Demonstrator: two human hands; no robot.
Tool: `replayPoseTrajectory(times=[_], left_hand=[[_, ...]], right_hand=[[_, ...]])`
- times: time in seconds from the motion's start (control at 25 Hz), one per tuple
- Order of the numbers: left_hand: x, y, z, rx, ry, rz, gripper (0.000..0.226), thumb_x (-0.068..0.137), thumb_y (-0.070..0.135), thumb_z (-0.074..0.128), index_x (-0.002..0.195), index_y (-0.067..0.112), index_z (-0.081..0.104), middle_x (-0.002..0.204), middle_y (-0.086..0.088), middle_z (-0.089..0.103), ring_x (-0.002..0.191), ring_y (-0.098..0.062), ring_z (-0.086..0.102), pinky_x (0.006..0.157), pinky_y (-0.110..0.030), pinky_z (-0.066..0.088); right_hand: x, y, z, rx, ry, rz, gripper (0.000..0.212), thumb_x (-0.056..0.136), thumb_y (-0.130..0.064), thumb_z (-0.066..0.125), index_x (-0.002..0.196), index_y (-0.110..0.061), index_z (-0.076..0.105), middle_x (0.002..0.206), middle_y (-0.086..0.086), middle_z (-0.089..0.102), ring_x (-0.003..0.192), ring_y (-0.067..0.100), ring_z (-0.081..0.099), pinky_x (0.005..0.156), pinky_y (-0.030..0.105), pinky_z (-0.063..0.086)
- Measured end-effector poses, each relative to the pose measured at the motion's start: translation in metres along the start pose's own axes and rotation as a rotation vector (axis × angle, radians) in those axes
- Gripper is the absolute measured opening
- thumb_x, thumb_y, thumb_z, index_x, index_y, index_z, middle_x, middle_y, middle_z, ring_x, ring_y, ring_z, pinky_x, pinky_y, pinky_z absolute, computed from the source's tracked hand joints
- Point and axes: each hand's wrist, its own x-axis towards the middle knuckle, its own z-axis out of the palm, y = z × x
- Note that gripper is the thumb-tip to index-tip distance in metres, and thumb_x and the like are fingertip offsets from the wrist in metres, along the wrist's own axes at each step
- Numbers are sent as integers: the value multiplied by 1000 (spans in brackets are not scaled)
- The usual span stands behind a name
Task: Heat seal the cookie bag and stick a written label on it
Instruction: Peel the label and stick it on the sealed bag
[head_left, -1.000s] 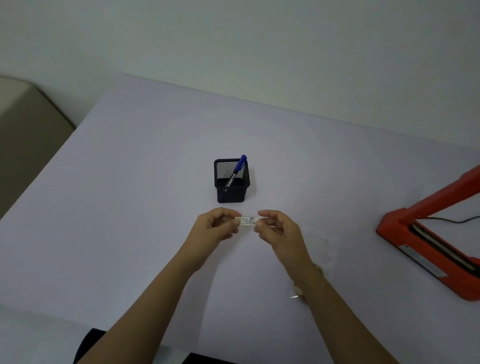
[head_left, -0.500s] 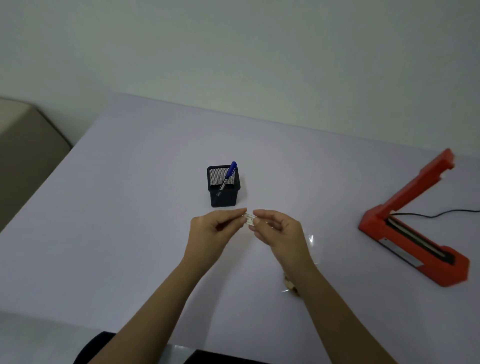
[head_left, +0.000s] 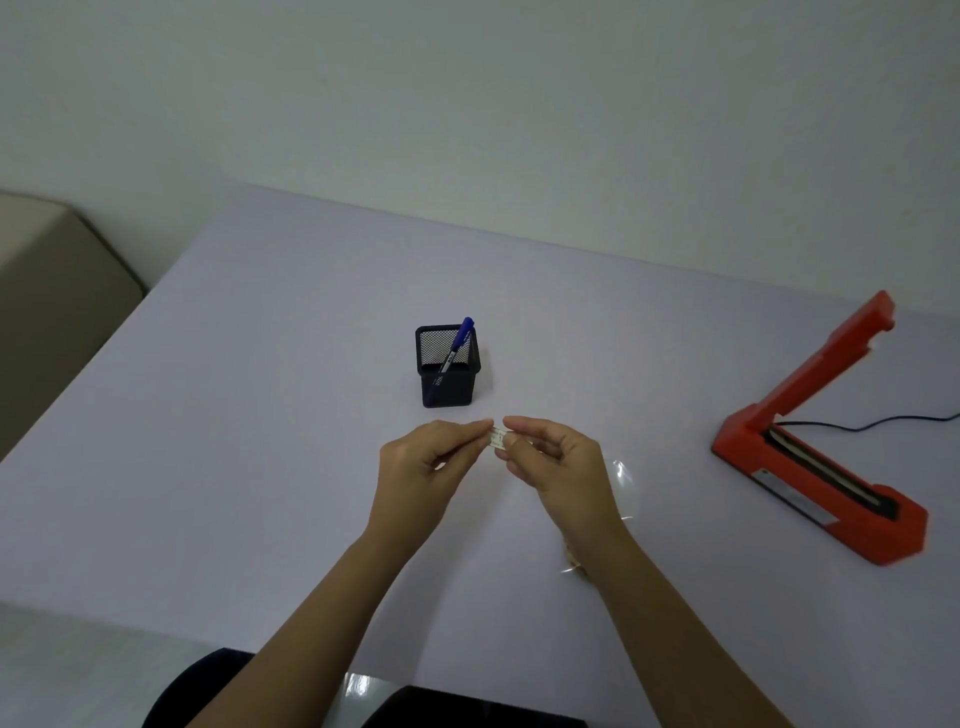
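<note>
Here, in the head view, the two hands meet over the middle of the pale table (head_left: 208, 467). The left hand (head_left: 426, 462) pinches one end of a small white label (head_left: 497, 438) between thumb and forefinger, with its other fingers curled beneath. The right hand (head_left: 561, 467) pinches the other end the same way, fingers bent. Any writing on the label is too small to read.

At twelve o'clock from the hands stands a black mesh pen holder (head_left: 448, 384), with a blue pen (head_left: 460, 340) in it leaning toward one o'clock. At three o'clock, well apart, sits the red heat sealer (head_left: 815, 467) with its arm raised, and a black cable (head_left: 872, 423) runs off to the right edge. The clear cookie bag (head_left: 623, 473) lies on the table at about five o'clock from the right hand, mostly hidden under that forearm. Only glints and a bit of cookie show. At nine o'clock, beyond the table's edge, is a beige piece of furniture (head_left: 52, 291).
</note>
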Motion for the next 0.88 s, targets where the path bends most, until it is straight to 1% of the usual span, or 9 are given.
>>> replayPoseTrajectory(times=[0.08,0.16,0.32,0.44,0.64,0.8,0.88], left_hand=[[-2,0,-1,41,-10,61,22,84,21,64,101,10,72,92,0,73,85,-5,65,78,-13,52],[-3,0,-2,63,-13,92,25,85,22,60,101,8,72,92,-1,73,86,-5,64,79,-9,49],[-6,0,-1,72,10,98,24,84,20,61,102,7,72,91,-2,73,85,-3,63,78,-6,47],[-7,3,0,65,35,75,26,84,20,64,104,5,70,87,3,71,79,0,59,74,-2,43],[-7,1,0,84,33,111,26,84,21,60,101,5,72,92,-3,74,85,-5,63,78,-7,48],[-7,3,0,48,31,75,23,85,21,61,99,8,72,90,-1,73,82,-5,64,75,-10,49],[-6,4,-1,9,21,41,21,85,23,61,98,11,72,89,4,71,82,-3,63,73,-11,49]], right_hand=[[-2,0,0,2,-3,4,18,84,-6,63,88,-23,69,90,7,72,81,13,71,66,15,53],[-3,0,0,-4,-8,6,17,84,-7,63,89,-22,69,92,7,72,82,14,71,67,16,53],[-7,-1,0,-7,-11,6,16,85,-7,62,91,-21,68,91,7,72,81,13,71,67,15,53],[-9,-2,0,-15,-10,-3,16,85,-7,62,91,-21,68,90,6,72,79,11,71,67,15,53],[-9,-3,0,-16,-13,-11,15,85,-8,62,91,-21,68,90,4,71,79,11,71,67,15,53],[-9,-3,0,-28,-16,-15,16,85,-8,63,91,-22,68,89,3,72,79,11,71,66,14,53],[-8,-2,0,-39,-18,-23,17,84,-8,64,89,-23,68,88,3,72,81,12,70,66,14,53]])
